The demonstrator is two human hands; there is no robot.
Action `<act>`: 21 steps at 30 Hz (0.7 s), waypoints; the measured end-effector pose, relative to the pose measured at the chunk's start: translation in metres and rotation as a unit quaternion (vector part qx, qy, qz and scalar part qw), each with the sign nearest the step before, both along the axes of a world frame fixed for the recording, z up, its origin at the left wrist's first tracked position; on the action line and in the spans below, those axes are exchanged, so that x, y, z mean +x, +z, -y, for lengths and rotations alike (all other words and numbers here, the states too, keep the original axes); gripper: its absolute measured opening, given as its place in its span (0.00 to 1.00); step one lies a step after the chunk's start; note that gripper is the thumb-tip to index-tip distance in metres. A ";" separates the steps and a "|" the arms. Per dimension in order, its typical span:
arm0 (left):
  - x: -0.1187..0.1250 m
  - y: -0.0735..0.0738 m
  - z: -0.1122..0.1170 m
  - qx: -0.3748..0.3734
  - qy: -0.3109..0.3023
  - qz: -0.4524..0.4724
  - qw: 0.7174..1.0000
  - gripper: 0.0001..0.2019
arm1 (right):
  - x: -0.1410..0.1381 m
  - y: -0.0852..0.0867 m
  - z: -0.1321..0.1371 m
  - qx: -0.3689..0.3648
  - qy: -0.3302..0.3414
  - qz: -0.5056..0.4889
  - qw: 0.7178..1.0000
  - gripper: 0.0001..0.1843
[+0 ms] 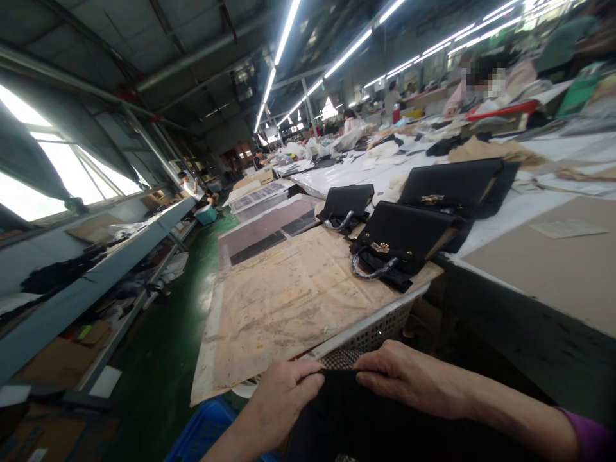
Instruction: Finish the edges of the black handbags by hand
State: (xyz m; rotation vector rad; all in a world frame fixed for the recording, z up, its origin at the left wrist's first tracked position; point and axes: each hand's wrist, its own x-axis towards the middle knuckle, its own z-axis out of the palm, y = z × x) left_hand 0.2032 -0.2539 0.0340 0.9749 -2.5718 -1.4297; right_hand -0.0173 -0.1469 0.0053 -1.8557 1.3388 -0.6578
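Note:
Between my two hands, low in the head view, is what looks like a black bag; most of it is dark and runs out of the picture. My left hand pinches its upper edge with thumb and fingers. A short stretch of that edge away, my right hand pinches it too. A small shiny spot shows on the black material at the bottom of the picture. Beyond my hands, a black handbag with a gold clasp and a plastic-wrapped handle lies on the worn board.
Two more black handbags, a small one and a larger one, stand behind. Under the board is a plastic basket; a blue crate sits lower left. Shelving lines the left aisle. Several people work at the long tables.

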 end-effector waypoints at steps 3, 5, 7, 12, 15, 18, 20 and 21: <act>-0.002 -0.011 -0.004 -0.023 0.046 -0.006 0.999 0.14 | 0.001 -0.001 -0.002 -0.013 0.002 -0.003 1.000 0.17; -0.002 -0.015 -0.005 -0.015 0.069 -0.005 0.997 0.14 | 0.002 -0.002 -0.002 -0.033 0.007 -0.018 0.999 0.18; -0.002 -0.015 -0.003 0.002 0.072 -0.001 0.997 0.14 | 0.003 -0.003 0.000 -0.052 0.004 -0.046 0.998 0.18; 0.003 0.002 0.005 -0.059 -0.053 0.013 0.997 0.15 | 0.008 -0.001 0.001 -0.045 -0.012 -0.098 0.994 0.14; 0.009 0.008 0.005 -0.151 -0.090 0.086 0.981 0.17 | 0.004 -0.002 -0.011 -0.013 -0.033 -0.137 0.990 0.14; 0.016 0.006 0.004 -0.194 -0.103 0.143 0.965 0.18 | -0.005 0.001 -0.037 0.021 -0.062 -0.178 0.982 0.19; 0.019 0.002 0.004 -0.213 -0.111 0.159 0.958 0.19 | -0.013 0.006 -0.059 0.038 -0.080 -0.193 0.977 0.22; 0.021 0.000 0.005 -0.219 -0.113 0.161 0.956 0.19 | -0.016 0.009 -0.071 0.043 -0.094 -0.194 0.975 0.22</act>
